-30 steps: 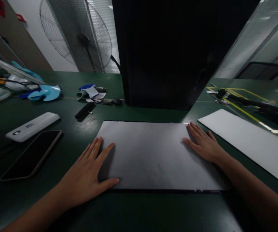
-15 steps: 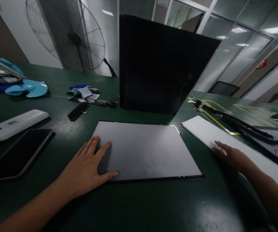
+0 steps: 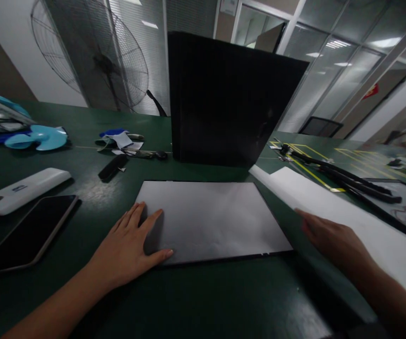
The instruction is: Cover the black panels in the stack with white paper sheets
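A grey-white rectangular panel [image 3: 210, 216] with thin dark edges lies flat on the green table. Spread over its left edge is my left hand [image 3: 128, 245], fingers apart, resting on the surface and holding nothing. To the right of the panel, my right hand [image 3: 333, 235] has its fingers pressed together on the near edge of a white sheet [image 3: 351, 207]. That edge is lifted, and a strip of it reaches toward the black box-like object. My right hand's thumb is hidden.
A large black upright object [image 3: 231, 103] stands behind the panel. On the left lie a phone [image 3: 26, 230], a white device [image 3: 24, 188] and light-blue fan blades [image 3: 40, 137]. Black strips [image 3: 344, 174] lie at right. A person's arm shows at the far right edge.
My right hand has moved slightly left, and the near edge of the white sheet has come up and toward the panel. My left hand stays on the panel. The view has shifted a little.
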{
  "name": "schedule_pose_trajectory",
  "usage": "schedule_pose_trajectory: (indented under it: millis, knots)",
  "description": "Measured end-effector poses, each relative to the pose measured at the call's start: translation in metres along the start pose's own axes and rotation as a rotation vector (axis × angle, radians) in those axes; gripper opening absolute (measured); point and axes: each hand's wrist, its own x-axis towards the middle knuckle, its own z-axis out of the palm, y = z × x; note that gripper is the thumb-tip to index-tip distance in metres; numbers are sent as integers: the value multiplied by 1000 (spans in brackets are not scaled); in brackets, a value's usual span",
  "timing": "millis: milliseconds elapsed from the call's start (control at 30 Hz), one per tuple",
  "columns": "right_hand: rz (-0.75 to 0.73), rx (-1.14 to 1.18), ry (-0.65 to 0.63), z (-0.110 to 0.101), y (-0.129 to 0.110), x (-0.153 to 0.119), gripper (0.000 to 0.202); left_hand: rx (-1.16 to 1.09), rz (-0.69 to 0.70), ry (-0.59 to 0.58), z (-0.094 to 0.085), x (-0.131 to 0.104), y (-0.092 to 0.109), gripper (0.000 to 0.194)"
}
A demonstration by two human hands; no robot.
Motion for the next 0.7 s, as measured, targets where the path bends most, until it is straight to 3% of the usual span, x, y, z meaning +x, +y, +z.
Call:
schedule_pose_trajectory:
  millis: [133,233,300,400,500,700]
  knots:
    - [-538,35,67,-13,-98,15,47,-76,-3,13,-2,4,-11,74]
    - [-710,42,9,-23,-157,26,47,-224,-57,77,-4,8,-20,73]
    - [-776,65,-55,-27,-182,30,46,-322,-127,100,-7,10,-24,79]
    - [-844,110,-82,-29,-202,30,46,-450,-219,101,-11,13,-28,88]
    - [-890,175,-81,-28,-211,30,45,-565,-244,101,-15,15,-30,84]
    - [-853,321,-169,-34,-219,34,44,-648,-328,123,-13,20,-40,80]
